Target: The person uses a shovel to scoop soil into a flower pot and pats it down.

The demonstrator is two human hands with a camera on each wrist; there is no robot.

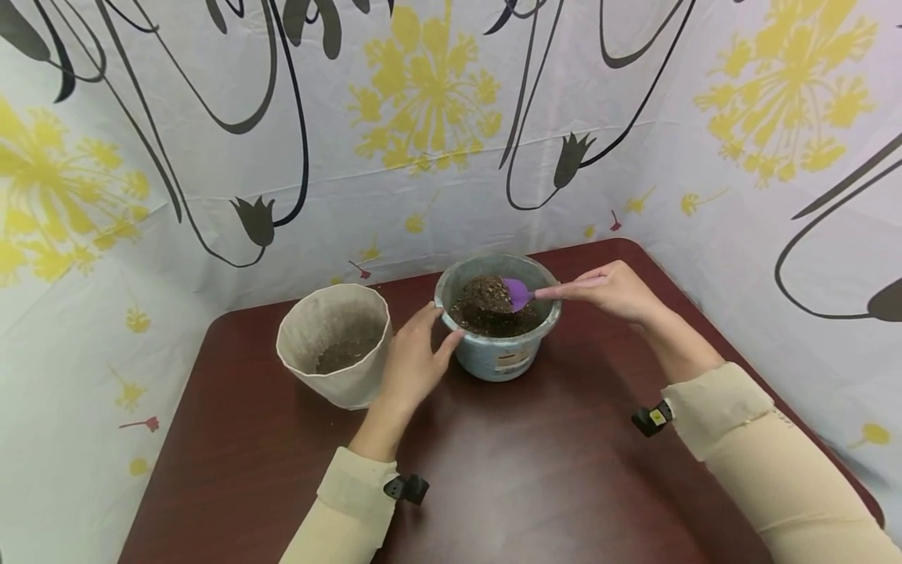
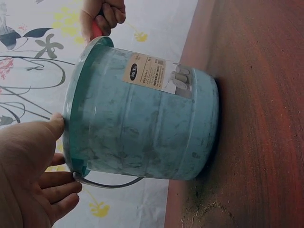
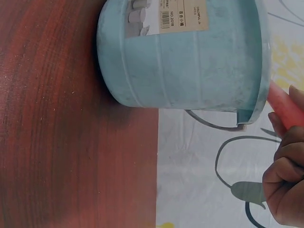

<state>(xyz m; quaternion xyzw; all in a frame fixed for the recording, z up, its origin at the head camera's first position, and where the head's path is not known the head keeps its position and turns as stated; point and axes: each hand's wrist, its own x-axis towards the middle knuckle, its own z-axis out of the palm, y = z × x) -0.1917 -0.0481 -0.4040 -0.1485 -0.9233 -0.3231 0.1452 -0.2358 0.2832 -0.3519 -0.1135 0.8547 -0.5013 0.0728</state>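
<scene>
A light blue bucket (image 1: 482, 362) full of dark soil (image 1: 468, 317) stands towards the back of the table. My left hand (image 1: 414, 356) touches the left side of its rim, fingers and thumb spread along the edge. In the left wrist view the thumb tip lies against the rim and the other fingers extend past the handle joint. With my right hand (image 1: 623, 294) I grip the pink handle (image 3: 285, 102) of a small garden trowel. Its purple blade (image 1: 517, 293) is inside the bucket, carrying a heap of soil above the rest.
Left of the bucket stands a cream plant pot (image 1: 355, 384) with some soil at its bottom. Both stand on a dark red table (image 1: 507, 462). A patterned cloth (image 1: 451, 219) hangs close behind. The bucket's wire handle (image 2: 111, 184) hangs down at the back.
</scene>
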